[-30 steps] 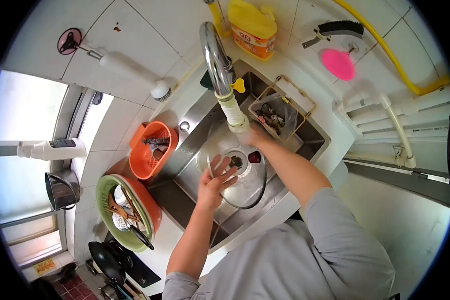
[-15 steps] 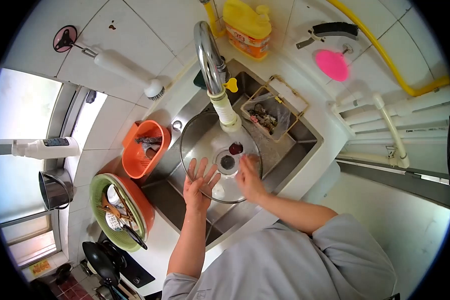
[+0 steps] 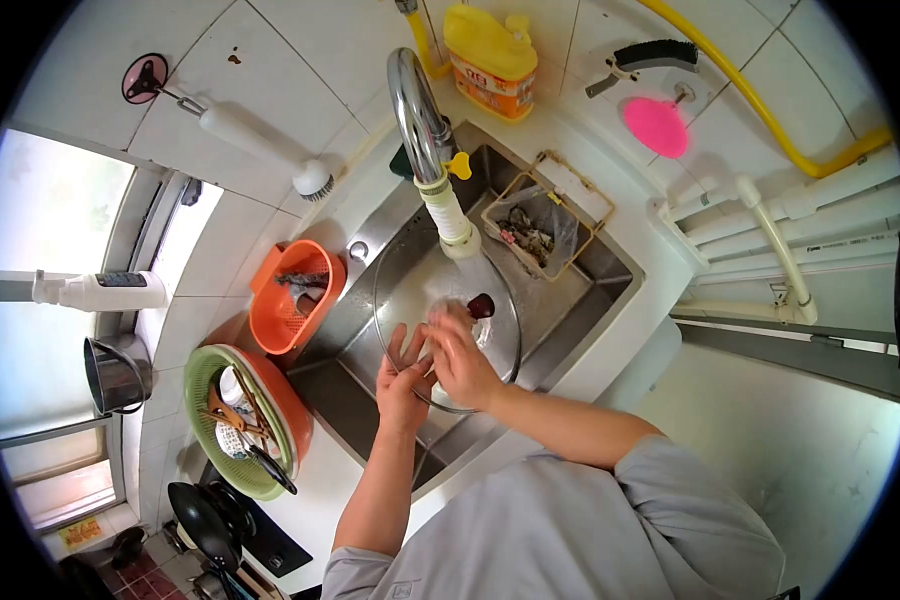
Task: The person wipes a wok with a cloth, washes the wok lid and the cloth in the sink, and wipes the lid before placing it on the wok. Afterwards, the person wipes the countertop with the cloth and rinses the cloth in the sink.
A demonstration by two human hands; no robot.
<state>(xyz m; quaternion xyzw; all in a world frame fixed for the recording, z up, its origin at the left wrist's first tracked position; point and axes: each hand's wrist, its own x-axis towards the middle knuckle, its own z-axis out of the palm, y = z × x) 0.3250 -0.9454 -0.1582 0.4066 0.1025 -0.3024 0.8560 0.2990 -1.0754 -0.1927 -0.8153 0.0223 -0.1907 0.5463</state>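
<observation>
Lid (image 3: 425, 285) grasped near rim by left fingers (image 3: 397, 342); right fingers (image 3: 454, 334) blurred, grip unclear.

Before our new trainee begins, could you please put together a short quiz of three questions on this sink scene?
1. Multiple choice: what colour is the knob on the glass lid?
A) Yellow
B) Dark red
C) White

2. True or false: the yellow bottle stands inside the sink.

3. Fill in the blank: the person's ____ hand is the nearer one to the knob.

Key:
1. B, dark red.
2. False: it stands on the counter, near the tiled wall.
3. Right: the right hand is nearer.
</observation>
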